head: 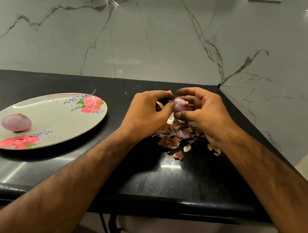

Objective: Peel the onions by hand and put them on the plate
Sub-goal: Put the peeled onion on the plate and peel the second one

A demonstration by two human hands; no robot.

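Hands: our left hand [146,112] and right hand [202,112] both curl round the small purple half-peeled onion [180,104], held above the papery skin scraps [173,135] on the black stone bench [163,180] | Axis: root tip toward right hand | Plate: floral oval plate [59,114] well left, nearer left hand, holds one peeled pale-purple onion [16,122].

Our left hand [146,113] and right hand [204,113] hide most of the onion [179,104] and some peel scraps [171,141], while the plate [59,121] loses its left rim at the frame's edge.
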